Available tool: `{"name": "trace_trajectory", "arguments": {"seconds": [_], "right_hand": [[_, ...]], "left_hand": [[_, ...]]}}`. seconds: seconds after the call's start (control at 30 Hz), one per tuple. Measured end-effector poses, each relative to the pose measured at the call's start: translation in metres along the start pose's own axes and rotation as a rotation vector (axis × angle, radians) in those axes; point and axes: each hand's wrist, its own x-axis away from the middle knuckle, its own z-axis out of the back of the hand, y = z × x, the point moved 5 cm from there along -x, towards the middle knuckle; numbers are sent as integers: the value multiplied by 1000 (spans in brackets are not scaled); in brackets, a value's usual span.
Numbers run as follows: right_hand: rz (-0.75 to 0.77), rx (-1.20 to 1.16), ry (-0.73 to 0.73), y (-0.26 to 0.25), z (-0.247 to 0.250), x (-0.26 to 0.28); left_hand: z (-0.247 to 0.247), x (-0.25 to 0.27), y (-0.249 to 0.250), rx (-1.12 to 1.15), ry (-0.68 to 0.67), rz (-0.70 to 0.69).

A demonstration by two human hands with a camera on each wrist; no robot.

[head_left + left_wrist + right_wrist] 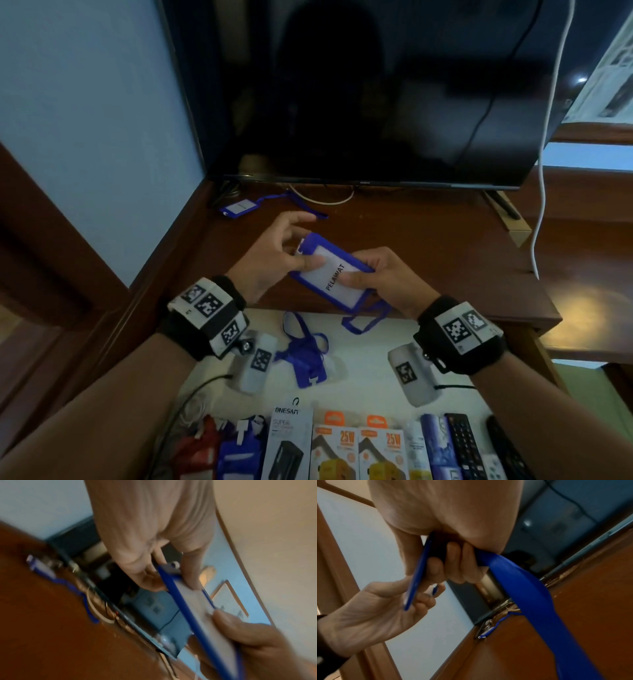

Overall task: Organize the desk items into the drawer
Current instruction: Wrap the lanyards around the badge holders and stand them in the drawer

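Above the near edge of the dark brown wooden tabletop (pixel 428 240), both hands hold one blue-framed plastic badge holder with a white card reading "PELAMAT" (pixel 330 274), clear of the surface and tilted.

Left side: a second blue badge holder with its lanyard (pixel 236 208) lies flat on the tabletop at the far left, near the foot of the black flat-screen television (pixel 359 92). The left hand (pixel 279 255) has its grip closed on the far end of the held badge; thumb on the card face, fingers (pixel 135 566) curled under the frame by the clip end.

Centre: below the hands, the open drawer with a white lining (pixel 370 377) holds a loose tangle of blue lanyards and badge holders (pixel 305 353). Along its near edge stand a red badge holder (pixel 198 452), another blue one, a white power-bank box (pixel 289 442), two orange-and-white "25W" charger boxes (pixel 358 452), and black remote controls (pixel 462 445).

Right side: the right hand (pixel 383 279) pinches the near end of the badge, thumb on the card, fingers (pixel 453 566) curled beneath. The badge's blue lanyard strap (pixel 530 595) hangs from this hand, looping down over the drawer. A white cable (pixel 544 137) hangs at the far right.
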Motion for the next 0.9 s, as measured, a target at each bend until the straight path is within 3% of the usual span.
{"name": "trace_trajectory", "arguments": {"seconds": [0.07, 0.13, 0.23, 0.4, 0.5, 0.63, 0.77, 0.9], "right_hand": [[-22, 31, -36, -2, 5, 1], [-31, 38, -42, -4, 9, 0], [6, -35, 12, -5, 11, -2], [61, -182, 207, 6, 10, -4], [47, -195, 217, 13, 4, -4], [18, -214, 235, 18, 4, -4], [-35, -286, 282, 26, 1, -3], [-32, -80, 243, 35, -14, -3]], "left_hand": [[2, 2, 6, -337, -195, 4], [3, 4, 7, -521, -291, 40], [6, 4, 7, -541, -280, 30], [13, -3, 2, -657, -28, 4], [6, -5, -5, -696, -115, 53], [4, -2, -12, -433, -207, 138], [8, -1, -17, -214, -32, 116], [13, -3, -26, -129, 253, 116]]}}
